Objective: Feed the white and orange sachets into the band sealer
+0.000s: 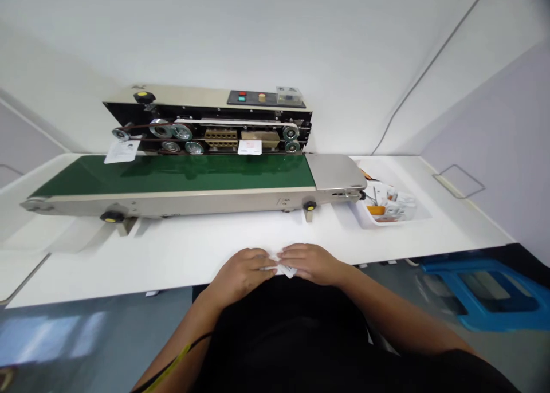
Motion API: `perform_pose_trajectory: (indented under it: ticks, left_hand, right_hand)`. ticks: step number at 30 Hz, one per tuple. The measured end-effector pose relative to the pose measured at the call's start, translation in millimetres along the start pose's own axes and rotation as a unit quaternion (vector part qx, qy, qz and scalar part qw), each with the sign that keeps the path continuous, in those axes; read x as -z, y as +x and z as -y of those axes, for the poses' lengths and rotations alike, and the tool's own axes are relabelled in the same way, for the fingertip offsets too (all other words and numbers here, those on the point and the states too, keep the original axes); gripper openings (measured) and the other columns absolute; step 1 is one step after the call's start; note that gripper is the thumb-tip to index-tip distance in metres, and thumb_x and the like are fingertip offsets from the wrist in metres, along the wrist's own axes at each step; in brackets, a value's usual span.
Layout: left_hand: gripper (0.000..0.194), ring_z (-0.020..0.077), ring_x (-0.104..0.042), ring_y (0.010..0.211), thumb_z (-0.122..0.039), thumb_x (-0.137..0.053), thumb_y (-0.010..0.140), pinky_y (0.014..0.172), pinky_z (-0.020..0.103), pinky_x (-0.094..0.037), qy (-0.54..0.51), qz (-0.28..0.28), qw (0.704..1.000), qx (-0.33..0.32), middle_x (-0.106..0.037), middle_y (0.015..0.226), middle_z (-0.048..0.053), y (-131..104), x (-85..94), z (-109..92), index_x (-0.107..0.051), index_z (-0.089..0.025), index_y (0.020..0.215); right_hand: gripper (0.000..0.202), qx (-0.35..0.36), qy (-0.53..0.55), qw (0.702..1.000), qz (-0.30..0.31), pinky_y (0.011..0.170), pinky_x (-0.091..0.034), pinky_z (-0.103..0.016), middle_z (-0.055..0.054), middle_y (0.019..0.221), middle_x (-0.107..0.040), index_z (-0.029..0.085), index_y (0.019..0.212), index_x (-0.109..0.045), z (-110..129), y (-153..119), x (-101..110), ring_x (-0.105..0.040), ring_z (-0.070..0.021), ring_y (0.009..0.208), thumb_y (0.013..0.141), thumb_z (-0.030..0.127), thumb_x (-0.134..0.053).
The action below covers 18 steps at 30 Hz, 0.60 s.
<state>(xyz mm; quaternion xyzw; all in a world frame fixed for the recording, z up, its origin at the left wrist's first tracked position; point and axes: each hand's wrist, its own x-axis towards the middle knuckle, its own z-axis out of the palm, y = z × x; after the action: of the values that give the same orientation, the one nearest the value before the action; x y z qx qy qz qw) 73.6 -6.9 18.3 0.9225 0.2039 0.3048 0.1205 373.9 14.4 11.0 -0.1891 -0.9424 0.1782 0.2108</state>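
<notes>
Both of my hands meet at the front edge of the white table. My left hand [247,271] and my right hand [310,262] are closed on a small white packet [287,270], which shows between and below the fingers. Beyond them stands a sealing machine with a green conveyor belt [184,174]. One white packet [250,147] is in the machine's rollers right of centre, hanging over the belt. Another white packet [122,150] sticks out at the left end of the rollers.
A clear plastic bin [373,218] with several white and orange packets sits right of the conveyor. Another translucent container [77,232] is at the left under the belt end. A blue plastic stool [494,318] stands on the floor at the right.
</notes>
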Motion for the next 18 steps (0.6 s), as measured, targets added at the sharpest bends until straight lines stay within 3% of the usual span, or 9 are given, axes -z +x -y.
perform_pose_trajectory:
  ticks: [3, 6, 8, 11, 14, 18]
  left_hand:
    - [0.030, 0.0212, -0.073, 0.099, -0.013, -0.068, 0.098, 0.088, 0.040, -0.060, -0.045, -0.101, 0.994, 0.024, -0.081, 0.112, 0.007, -3, 5.6, 4, -0.075, -0.028, 0.123]
    - [0.026, 0.0198, -0.071, 0.089, -0.010, -0.070, 0.096, 0.077, 0.037, -0.058, -0.052, -0.186, 0.978, 0.080, -0.080, 0.102, 0.007, -6, 11.4, 6, -0.079, -0.027, 0.114]
    - [0.024, 0.0191, -0.070, 0.086, -0.010, -0.071, 0.095, 0.074, 0.035, -0.058, -0.057, -0.217, 0.968, 0.112, -0.078, 0.097, 0.006, -6, 13.4, 6, -0.080, -0.026, 0.109]
    - [0.023, 0.0183, -0.069, 0.085, -0.009, -0.071, 0.095, 0.075, 0.034, -0.058, -0.065, -0.233, 0.960, 0.139, -0.076, 0.093, 0.006, -8, 12.7, 7, -0.081, -0.025, 0.108]
    - [0.022, 0.0184, -0.069, 0.087, -0.010, -0.071, 0.095, 0.076, 0.034, -0.058, -0.068, -0.235, 0.957, 0.155, -0.076, 0.095, 0.006, -11, 9.5, 8, -0.081, -0.025, 0.108]
    - [0.021, 0.0186, -0.071, 0.089, -0.012, -0.070, 0.096, 0.076, 0.033, -0.059, -0.074, -0.243, 0.950, 0.181, -0.076, 0.096, 0.006, -14, 6.9, 11, -0.081, -0.026, 0.107]
  right_hand:
    - [0.036, 0.004, 0.000, 0.997, -0.078, 0.100, -0.062, -0.040, -0.006, 0.122, -0.079, 0.027, 0.132, -0.073, 4, 0, 18, -0.074, -0.0227, 0.115, 0.104, 0.019, -0.052]
    - [0.019, -0.080, 0.045, 0.978, -0.188, 0.081, -0.066, -0.037, -0.005, 0.100, -0.082, 0.025, 0.108, -0.078, 4, 6, 53, -0.078, -0.0208, 0.091, 0.104, 0.031, -0.060]
    - [0.021, -0.174, 0.110, 0.935, -0.290, 0.064, -0.063, -0.032, -0.003, 0.085, -0.078, 0.024, 0.100, -0.073, 1, 15, 84, -0.075, -0.0184, 0.072, 0.103, 0.042, -0.062]
    - [0.026, -0.275, 0.213, 0.835, -0.426, 0.043, -0.050, -0.024, 0.001, 0.072, -0.069, 0.024, 0.102, -0.064, -13, 36, 134, -0.059, -0.0124, 0.047, 0.103, 0.049, -0.059]
    - [0.017, -0.335, 0.286, 0.773, -0.457, 0.039, -0.042, -0.020, 0.002, 0.071, -0.066, 0.025, 0.108, -0.060, -37, 62, 178, -0.053, -0.0096, 0.044, 0.100, 0.039, -0.065]
    - [0.014, -0.417, 0.376, 0.720, -0.407, 0.043, -0.045, -0.017, -0.002, 0.077, -0.070, 0.019, 0.104, -0.063, -75, 94, 207, -0.057, -0.0089, 0.052, 0.093, 0.012, -0.067]
